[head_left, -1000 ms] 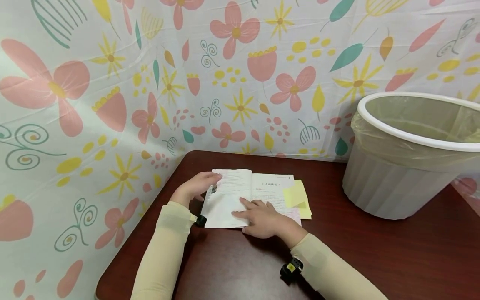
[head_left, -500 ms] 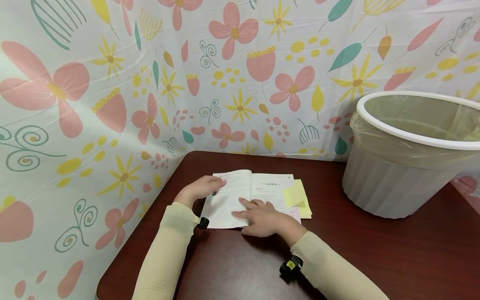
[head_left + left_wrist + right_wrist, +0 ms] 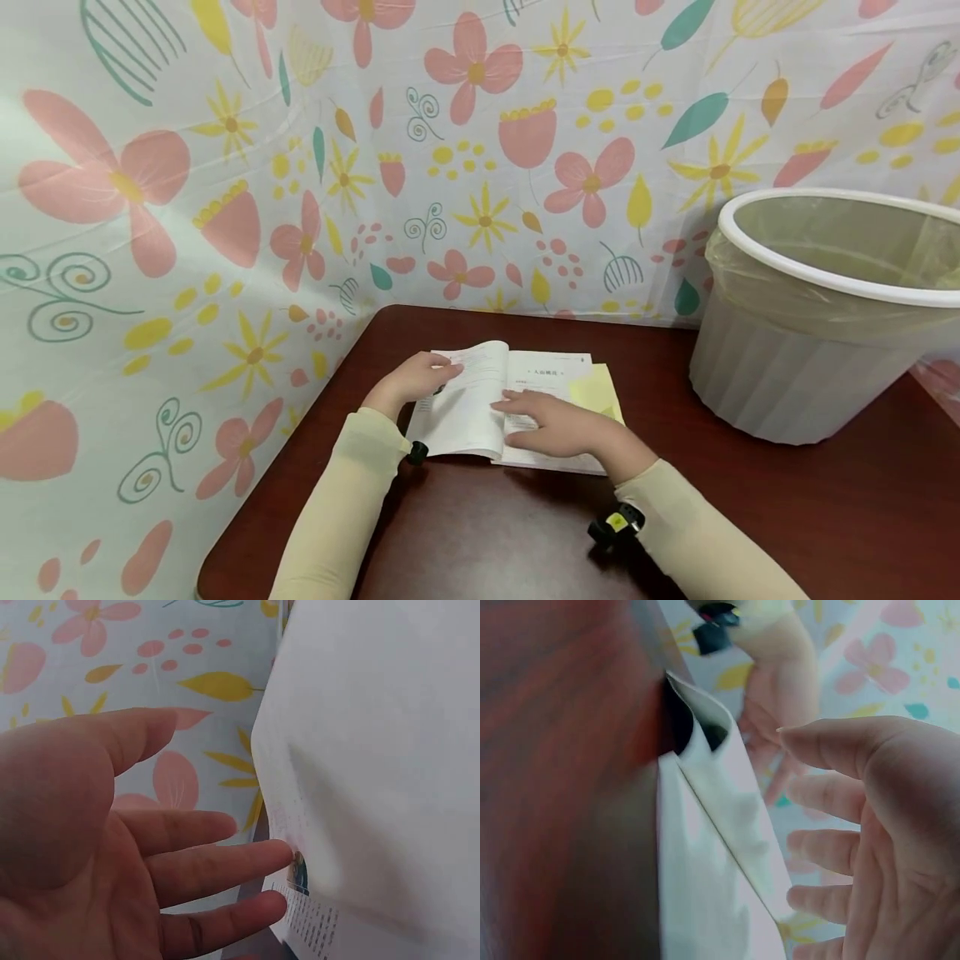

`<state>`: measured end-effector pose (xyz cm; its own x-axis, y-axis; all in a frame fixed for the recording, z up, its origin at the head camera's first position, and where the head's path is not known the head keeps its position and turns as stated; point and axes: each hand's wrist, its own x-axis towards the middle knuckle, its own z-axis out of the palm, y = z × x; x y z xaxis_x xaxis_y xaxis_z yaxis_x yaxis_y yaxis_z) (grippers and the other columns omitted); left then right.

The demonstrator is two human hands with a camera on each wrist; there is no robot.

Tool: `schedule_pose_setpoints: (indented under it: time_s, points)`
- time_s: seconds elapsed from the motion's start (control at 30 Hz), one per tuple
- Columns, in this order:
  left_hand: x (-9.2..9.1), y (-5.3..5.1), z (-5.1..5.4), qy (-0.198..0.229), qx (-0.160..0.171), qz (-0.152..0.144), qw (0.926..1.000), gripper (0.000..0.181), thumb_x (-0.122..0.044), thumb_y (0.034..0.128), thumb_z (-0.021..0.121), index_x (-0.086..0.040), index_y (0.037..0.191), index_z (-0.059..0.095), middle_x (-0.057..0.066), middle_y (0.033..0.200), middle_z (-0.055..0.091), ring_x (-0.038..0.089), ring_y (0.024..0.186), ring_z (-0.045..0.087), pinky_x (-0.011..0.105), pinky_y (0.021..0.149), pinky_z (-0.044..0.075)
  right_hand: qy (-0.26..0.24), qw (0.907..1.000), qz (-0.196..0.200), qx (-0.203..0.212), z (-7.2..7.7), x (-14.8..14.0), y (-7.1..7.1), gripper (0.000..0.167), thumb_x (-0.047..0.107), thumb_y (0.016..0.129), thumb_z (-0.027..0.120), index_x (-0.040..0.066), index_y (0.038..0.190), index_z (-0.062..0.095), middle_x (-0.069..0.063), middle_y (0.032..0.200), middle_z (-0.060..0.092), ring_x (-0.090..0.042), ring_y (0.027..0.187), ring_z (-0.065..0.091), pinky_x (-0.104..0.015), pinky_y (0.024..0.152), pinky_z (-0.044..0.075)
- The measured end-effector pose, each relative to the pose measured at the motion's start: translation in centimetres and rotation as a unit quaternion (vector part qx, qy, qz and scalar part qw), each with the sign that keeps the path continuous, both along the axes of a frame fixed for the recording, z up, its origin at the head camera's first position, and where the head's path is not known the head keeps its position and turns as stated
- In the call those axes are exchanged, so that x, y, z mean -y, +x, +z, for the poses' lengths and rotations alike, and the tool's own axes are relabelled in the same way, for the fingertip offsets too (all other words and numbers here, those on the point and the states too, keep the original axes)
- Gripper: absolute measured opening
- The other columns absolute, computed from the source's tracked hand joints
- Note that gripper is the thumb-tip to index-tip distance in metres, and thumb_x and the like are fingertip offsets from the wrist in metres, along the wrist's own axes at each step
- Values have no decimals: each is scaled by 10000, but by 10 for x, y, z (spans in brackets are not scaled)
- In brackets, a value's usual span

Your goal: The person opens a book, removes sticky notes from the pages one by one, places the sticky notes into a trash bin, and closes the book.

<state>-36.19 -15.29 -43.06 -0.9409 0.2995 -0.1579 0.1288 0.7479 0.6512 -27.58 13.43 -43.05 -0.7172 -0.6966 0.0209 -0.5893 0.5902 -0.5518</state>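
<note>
An open book [image 3: 468,412] lies on the dark red table, its left pages bowed up and curling toward the spine. My left hand [image 3: 412,385] is at the book's left edge; in the left wrist view its fingers [image 3: 217,871] are extended, the tips at or near the page edge. My right hand [image 3: 558,425] is over the right page [image 3: 536,364], its fingers straight and pointing to the spine. Seen from the right wrist, the palm faces the raised pages [image 3: 727,780] with a gap visible. Yellow sticky notes [image 3: 596,388] sit at the right page's side, partly covered by the right hand.
A grey waste bin [image 3: 772,375] with a white rim and a clear liner stands at the table's right. Flower-patterned cloth [image 3: 525,208] hangs behind and to the left of the table [image 3: 465,533]. Black bands are on both wrists.
My right hand has lifted from the left page and moved right, over the right page. My left hand has shifted slightly right, and the left pages have bowed up more. The view has shifted slightly.
</note>
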Motion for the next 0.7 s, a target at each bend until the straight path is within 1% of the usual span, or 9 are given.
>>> schedule_pose_setpoints:
  time_s: [0.07,0.13,0.23,0.3,0.37,0.43,0.53,0.63,0.7]
  points:
    - [-3,0,-1,68,-80,-17,9999,654,-583,1009,549,-107,1456,590,107,1510,564,327,1420,504,538,1129,455,-31,9996,-168,-205,2,-14,-2,545,340,1010,636,98,1491,554,-235,1582,453,-463,1501,368,-625,1208,316]
    - [-4,1,0,186,-47,-14,9998,644,-581,1011,551,-120,1459,587,102,1511,561,329,1406,516,540,1113,466,15,9984,-406,-404,3,-28,-4,531,338,1012,634,92,1478,567,-243,1556,485,-489,1491,372,-636,1202,318]
    - [-6,3,1,231,-8,-58,9997,635,-564,1015,554,-126,1474,571,102,1516,555,330,1391,528,536,1103,472,139,9947,-775,-657,5,-47,-6,514,346,1012,632,90,1456,588,-244,1525,522,-526,1473,374,-683,1178,312]
    - [-6,3,2,231,1,-104,9997,638,-559,1011,562,-136,1489,557,92,1524,550,321,1395,528,530,1113,465,235,9915,-1061,-709,4,-59,-6,507,354,1008,636,94,1441,603,-237,1517,533,-531,1469,375,-735,1156,287]
    - [-8,3,4,163,-34,-153,9997,628,-549,1007,575,-155,1495,552,80,1524,550,307,1384,537,512,1112,469,326,9883,-1354,-629,2,-69,-8,505,368,1005,637,105,1436,610,-235,1527,522,-545,1474,353,-769,1142,259]
    - [-11,3,4,92,30,-212,9997,634,-548,988,609,-186,1504,543,71,1516,554,285,1347,564,486,1084,492,389,9849,-1592,-567,-1,-79,-9,505,374,1002,639,107,1430,616,-240,1533,512,-549,1474,348,-760,1146,265]
    - [-19,2,4,-171,164,-346,9991,671,-533,951,674,-215,1521,517,60,1512,551,242,1260,602,449,1032,517,353,9826,-1771,-431,-5,-91,-12,519,372,1001,639,81,1430,609,-268,1533,498,-553,1464,357,-706,1158,310]
    - [-28,-1,5,-628,196,-671,9956,699,-493,935,715,-224,1538,486,39,1521,544,195,1245,602,429,1046,507,288,9811,-1899,-240,-8,-99,-15,539,377,1004,637,62,1439,593,-264,1529,503,-549,1468,350,-674,1166,332]
    - [-35,-4,8,-964,133,-918,9910,675,-424,942,723,-233,1541,476,25,1484,572,171,1229,600,416,1049,497,288,9795,-1991,-95,-10,-102,-17,556,391,1006,632,64,1453,579,-253,1523,516,-534,1462,369,-669,1156,349]
